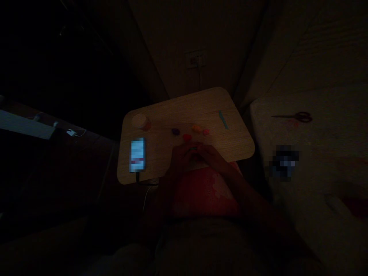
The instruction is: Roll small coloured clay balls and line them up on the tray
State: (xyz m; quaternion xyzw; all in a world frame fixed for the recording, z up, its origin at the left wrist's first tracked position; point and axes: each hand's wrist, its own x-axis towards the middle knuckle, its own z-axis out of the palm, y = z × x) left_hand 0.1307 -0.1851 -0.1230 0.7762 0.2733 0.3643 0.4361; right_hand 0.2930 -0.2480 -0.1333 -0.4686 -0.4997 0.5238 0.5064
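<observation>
The scene is very dark. My left hand (181, 154) and my right hand (207, 152) meet at the near edge of a small wooden table (166, 111), fingers curled in and closed together. Between the fingertips shows a small dark greenish piece (192, 148), its kind too dim to make out. Just beyond the hands lie small soft-looking lumps like modelling clay: a red lump (187, 137), an orange lump (196, 128), a pink lump (206, 132) and a dark purple lump (175, 131). A flat teal strip (223, 119) rests farther right.
On the table's left stand a round-lidded jar (140, 122) and a lit phone (137, 155) with a cable. Scissors (293, 117) and a blurred dark object (284, 163) lie on the pale surface at right. A wall socket (196, 59) holds a plugged-in cord.
</observation>
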